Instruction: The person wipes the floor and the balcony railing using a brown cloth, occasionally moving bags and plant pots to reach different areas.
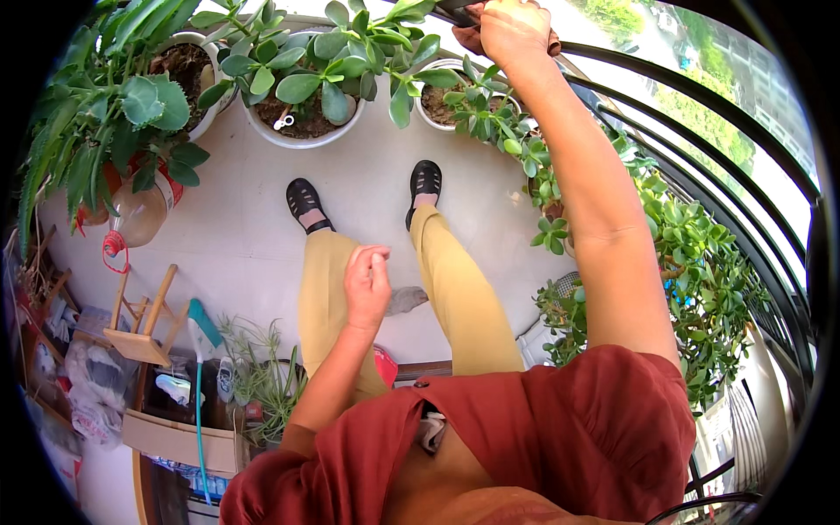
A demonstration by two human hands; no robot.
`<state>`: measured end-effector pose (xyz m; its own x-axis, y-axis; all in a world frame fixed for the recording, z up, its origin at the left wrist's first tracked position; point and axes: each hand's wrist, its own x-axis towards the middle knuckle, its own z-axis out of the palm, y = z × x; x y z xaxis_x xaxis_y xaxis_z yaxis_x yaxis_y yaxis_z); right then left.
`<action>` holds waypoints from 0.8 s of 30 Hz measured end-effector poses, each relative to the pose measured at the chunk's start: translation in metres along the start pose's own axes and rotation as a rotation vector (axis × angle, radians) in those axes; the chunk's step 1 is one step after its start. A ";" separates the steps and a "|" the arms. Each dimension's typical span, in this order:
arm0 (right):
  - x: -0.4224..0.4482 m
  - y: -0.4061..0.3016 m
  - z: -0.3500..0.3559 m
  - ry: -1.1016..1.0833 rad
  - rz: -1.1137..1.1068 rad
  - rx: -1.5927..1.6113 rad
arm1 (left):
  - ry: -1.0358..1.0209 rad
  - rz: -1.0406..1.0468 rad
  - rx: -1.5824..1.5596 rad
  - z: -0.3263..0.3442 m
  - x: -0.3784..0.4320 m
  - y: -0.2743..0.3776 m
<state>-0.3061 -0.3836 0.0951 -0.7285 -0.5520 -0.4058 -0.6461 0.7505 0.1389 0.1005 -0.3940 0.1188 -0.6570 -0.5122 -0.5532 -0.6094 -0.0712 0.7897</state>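
At the top of the view, my right hand (pixel 516 33) is closed on a brown cloth (pixel 467 39), pressed against a black metal railing (pixel 689 85). My left hand (pixel 369 285) hangs in front of my thighs with its fingers curled and nothing seen in it. Jade plants (pixel 335 59) in white pots stand beyond my feet. The pot nearest the middle has a pale rim (pixel 308 141). More succulents (pixel 695 262) grow along the railing beneath and beside my right arm.
A large plastic bottle (pixel 141 210) with a red cap lies at the left under leafy plants. Behind it are a wooden stool (pixel 141 344), a broom (pixel 205 328) with a teal handle, a spider plant (pixel 275 387), a cardboard box (pixel 177 440) and plastic bags (pixel 95 394).
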 end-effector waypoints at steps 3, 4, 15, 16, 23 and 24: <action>0.004 -0.010 0.027 0.204 0.095 -0.082 | -0.100 0.064 -0.055 0.032 0.017 -0.005; 0.001 -0.026 0.021 0.106 0.305 0.132 | -0.124 0.083 -0.052 0.039 0.021 -0.007; -0.005 -0.038 0.074 0.714 0.151 0.251 | -0.051 0.069 -0.112 0.054 0.050 -0.004; -0.005 -0.044 0.076 0.809 0.170 0.171 | -0.046 0.070 -0.111 0.054 0.050 -0.005; -0.081 -0.048 0.108 0.595 -0.113 0.420 | -0.042 0.029 -0.117 0.056 0.055 -0.007; -0.083 -0.047 0.103 0.708 -0.012 0.452 | -0.029 0.027 -0.112 0.056 0.055 -0.008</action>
<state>-0.1917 -0.3357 0.0293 -0.7904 -0.5456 0.2784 -0.6112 0.7330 -0.2986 0.0444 -0.3737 0.0668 -0.6862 -0.4907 -0.5370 -0.5386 -0.1535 0.8285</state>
